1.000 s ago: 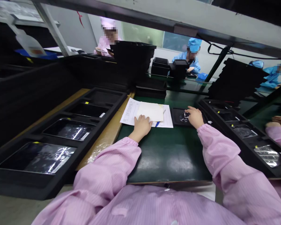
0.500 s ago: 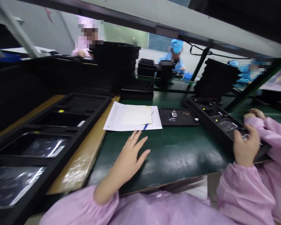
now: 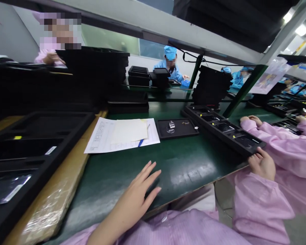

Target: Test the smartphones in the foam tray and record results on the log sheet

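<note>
My left hand (image 3: pixel 136 195) is held palm down over the green table (image 3: pixel 183 163), fingers spread and nothing in it. At the right, my right hand (image 3: pixel 264 165) grips the near end of a long black tray (image 3: pixel 225 141), thumb on top at the corner. Flat dark screens with yellow tabs lie in the tray's compartments, one of them a glossy screen (image 3: pixel 246 140) nearest my hand. Beyond my left hand lie printed sheets (image 3: pixel 98 137) with a cream paper (image 3: pixel 129 131) and a blue pen (image 3: pixel 140 143). A small black tray (image 3: pixel 178 134) beside them carries a shiny metal piece (image 3: pixel 171 126) and tiny brass-coloured parts.
On the left, another black tray (image 3: pixel 66 144) of screens rests on a plastic-wrapped brown board (image 3: pixel 53 200). Stacks of black trays (image 3: pixel 211 86) stand behind. A shelf beam (image 3: pixel 132 20) crosses overhead. A co-worker's pink sleeves (image 3: pixel 283 143) are close on the right.
The view has turned to the right. My right hand has moved from over the long tray's nearest compartment to its near end. My left hand stays spread above the table.
</note>
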The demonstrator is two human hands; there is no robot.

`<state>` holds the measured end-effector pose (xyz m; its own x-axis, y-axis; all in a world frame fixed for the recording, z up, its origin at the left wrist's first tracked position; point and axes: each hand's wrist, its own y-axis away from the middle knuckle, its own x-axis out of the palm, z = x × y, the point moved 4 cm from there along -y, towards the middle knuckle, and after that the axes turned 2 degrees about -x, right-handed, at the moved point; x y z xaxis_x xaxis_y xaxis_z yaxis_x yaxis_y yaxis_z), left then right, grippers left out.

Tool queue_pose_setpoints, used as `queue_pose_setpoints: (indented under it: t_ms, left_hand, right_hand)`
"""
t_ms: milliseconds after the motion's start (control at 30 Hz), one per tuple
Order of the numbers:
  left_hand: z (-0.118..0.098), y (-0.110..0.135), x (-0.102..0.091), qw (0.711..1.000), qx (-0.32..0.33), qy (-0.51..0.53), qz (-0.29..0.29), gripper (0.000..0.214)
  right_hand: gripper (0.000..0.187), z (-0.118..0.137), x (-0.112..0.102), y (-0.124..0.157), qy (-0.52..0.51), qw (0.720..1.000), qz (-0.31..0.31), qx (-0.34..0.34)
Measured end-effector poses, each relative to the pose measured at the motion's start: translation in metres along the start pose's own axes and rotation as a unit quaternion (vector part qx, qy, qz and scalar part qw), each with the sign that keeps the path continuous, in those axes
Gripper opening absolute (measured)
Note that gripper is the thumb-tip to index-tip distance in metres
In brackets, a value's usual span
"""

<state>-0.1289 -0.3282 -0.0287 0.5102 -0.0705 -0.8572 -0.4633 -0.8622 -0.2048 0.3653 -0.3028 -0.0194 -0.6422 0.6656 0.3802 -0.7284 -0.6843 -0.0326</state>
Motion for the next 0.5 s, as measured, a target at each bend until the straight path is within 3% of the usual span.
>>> queue_pose_setpoints:
  t_ms: [100, 233, 367, 433, 500]
  left_hand:
    - [-0.005, 0.000, 0.000, 1.000, -0.001, 0.026, 0.016, 0.042]
    - [-0.024, -0.009, 0.000, 0.993, -0.008, 0.085, 0.087, 0.044]
    - [-0.060, -0.029, -0.001, 0.974, 0.034, 0.171, 0.146, 0.044]
    - [-0.081, -0.044, 0.001, 0.959, 0.049, 0.236, 0.147, 0.045]
    - [-0.102, -0.062, 0.006, 0.927, 0.043, 0.353, 0.124, 0.052]
  right_hand:
    - [0.038, 0.000, 0.016, 0.003, -0.072, 0.995, 0.011, 0.067]
    - [0.025, -0.010, 0.049, 0.013, -0.127, 0.985, 0.024, 0.116]
    - [0.026, -0.007, 0.087, 0.031, -0.175, 0.981, 0.027, 0.084]
    - [0.026, 0.001, 0.111, 0.051, -0.196, 0.978, 0.047, 0.048]
    - [0.024, 0.008, 0.134, 0.083, -0.213, 0.974, 0.076, -0.002]
